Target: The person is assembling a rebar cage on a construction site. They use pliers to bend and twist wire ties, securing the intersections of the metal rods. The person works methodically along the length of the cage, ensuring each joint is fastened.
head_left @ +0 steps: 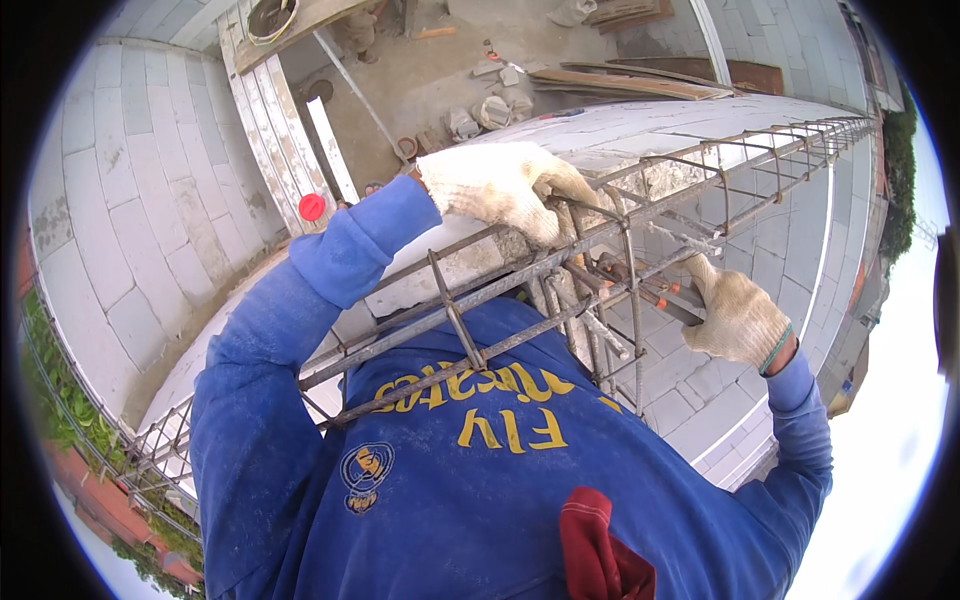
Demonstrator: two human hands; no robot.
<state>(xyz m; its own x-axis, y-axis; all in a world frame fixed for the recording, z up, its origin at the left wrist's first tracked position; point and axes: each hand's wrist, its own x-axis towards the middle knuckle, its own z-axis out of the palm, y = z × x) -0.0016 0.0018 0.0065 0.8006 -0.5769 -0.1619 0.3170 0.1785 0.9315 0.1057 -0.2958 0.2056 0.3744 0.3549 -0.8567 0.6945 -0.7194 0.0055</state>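
Both of my hands wear off-white knit gloves. My left hand [510, 190] is closed over the bars of a rebar cage [470, 290], its fingers curled down where a stirrup meets the long bars. To the right, my right hand [738, 315] grips the handles of pincers [668, 300], dark metal with worn orange parts. The pincers' head points left among the bars, near upright rebar rising from the wall top; its jaws are partly hidden there. The cage runs across my chest and on toward the upper right, above the pale block wall [640, 130].
Far below lies a floor with rubble [490, 110], planks [630, 85] and a white board [332, 150]. A round tub [270, 20] stands on boards at the upper left. Block walls [130, 220] enclose the space. A red round object [312, 207] shows beside my left sleeve.
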